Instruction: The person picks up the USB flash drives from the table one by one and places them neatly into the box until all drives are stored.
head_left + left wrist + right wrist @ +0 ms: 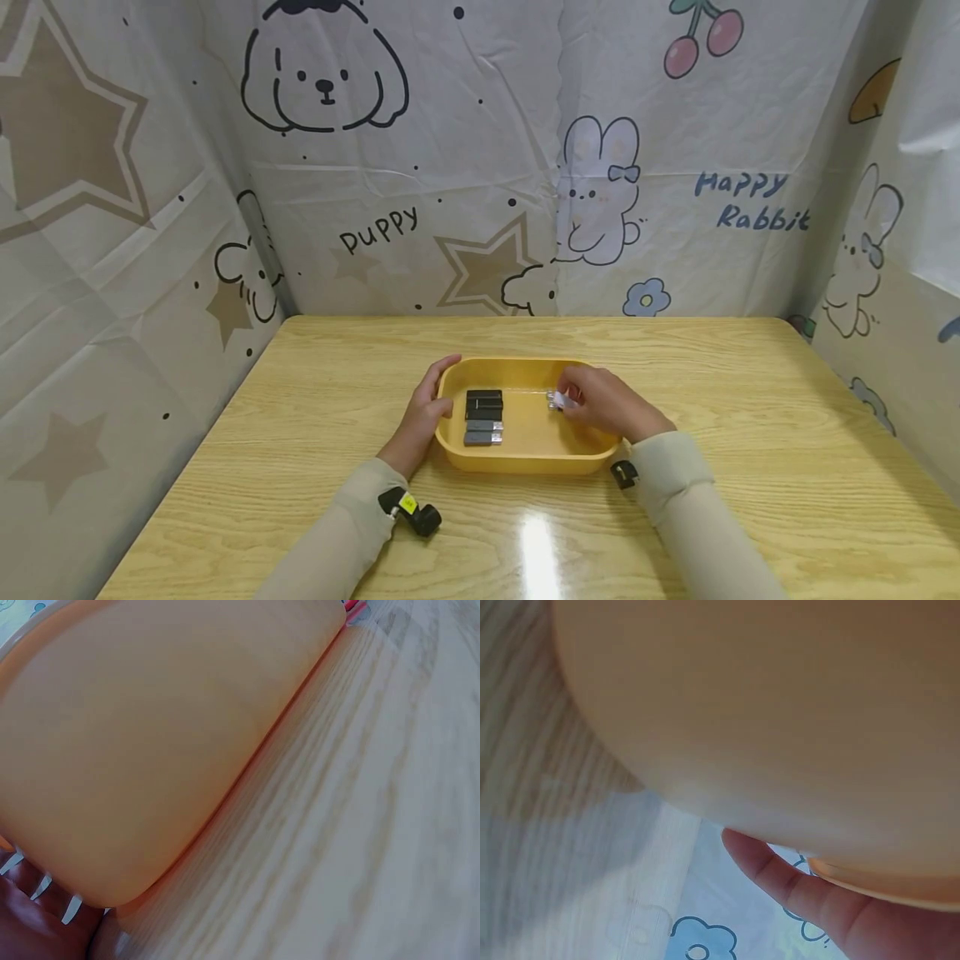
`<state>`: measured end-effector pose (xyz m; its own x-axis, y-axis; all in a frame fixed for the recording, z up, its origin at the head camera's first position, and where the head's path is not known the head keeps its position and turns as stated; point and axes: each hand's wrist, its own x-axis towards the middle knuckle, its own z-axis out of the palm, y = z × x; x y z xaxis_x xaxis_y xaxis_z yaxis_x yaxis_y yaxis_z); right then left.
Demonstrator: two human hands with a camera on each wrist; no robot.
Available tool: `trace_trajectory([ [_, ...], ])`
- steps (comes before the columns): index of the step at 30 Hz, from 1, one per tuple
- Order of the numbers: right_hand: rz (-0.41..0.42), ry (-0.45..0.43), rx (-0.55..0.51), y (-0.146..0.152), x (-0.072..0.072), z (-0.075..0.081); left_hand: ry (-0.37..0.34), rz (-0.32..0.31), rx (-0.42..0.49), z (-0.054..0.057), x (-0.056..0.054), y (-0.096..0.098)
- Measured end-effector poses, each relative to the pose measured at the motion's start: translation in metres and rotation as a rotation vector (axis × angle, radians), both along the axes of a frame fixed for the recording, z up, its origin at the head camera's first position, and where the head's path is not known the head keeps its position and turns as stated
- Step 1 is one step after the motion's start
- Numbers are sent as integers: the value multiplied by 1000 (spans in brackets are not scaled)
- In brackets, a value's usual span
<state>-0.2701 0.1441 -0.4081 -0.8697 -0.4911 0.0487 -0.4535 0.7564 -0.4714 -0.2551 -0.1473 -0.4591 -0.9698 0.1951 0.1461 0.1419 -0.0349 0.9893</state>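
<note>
A yellow plastic basin [525, 465] sits on the table in the head view. My left hand [415, 421] grips its left end, thumb over the rim and fingers along the outside. Inside the right end, my right hand [609, 406] pinches white USB sticks [561, 401] with metal plugs pointing left; the fingers partly cover them. Toward the left of the basin floor lie black sticks [483, 405] side by side, with two grey USB sticks [480, 437] below them, plugs to the right. Both wrist views mostly show the basin's outer wall [150, 735], which hides the contents.
The wood-grain table [322, 375] extends around the basin on all sides. Behind it and along both sides hangs a pale printed cloth [465, 167] with cartoon animals and stars. Small black cameras [411, 511] are strapped near the sleeve cuffs.
</note>
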Motion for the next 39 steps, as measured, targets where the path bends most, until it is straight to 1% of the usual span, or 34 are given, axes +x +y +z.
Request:
trace_trajectory([
  [3, -6, 3, 24, -2, 0, -1, -11, -13, 0, 0, 0, -1],
  [5, -8, 13, 45, -3, -1, -2, -9, -5, -2, 0, -1, 0],
  [7, -15, 22, 61, -4, -1, -2, -2, 9, 3, -8, -5, -1],
  [8, -14, 29, 68, -4, -1, -2, 1, 17, 5, -9, -5, -1],
  [12, -16, 54, 96, -4, 0, -3, 9, 41, 1, -9, -4, 1],
  [18, -15, 87, 139, -5, 0, -5, 11, 47, 15, -8, -3, 2],
  [22, -14, 94, 155, -5, 0, -6, 6, 58, 5, -8, -4, 2],
  [29, -16, 103, 173, -5, 0, -7, 16, 44, 2, -9, -4, 2],
  [35, -13, 115, 186, -6, 0, -8, -3, 37, 3, -8, -5, 1],
  [39, -13, 119, 194, -6, 1, -9, -23, 12, 16, -5, -4, 1],
])
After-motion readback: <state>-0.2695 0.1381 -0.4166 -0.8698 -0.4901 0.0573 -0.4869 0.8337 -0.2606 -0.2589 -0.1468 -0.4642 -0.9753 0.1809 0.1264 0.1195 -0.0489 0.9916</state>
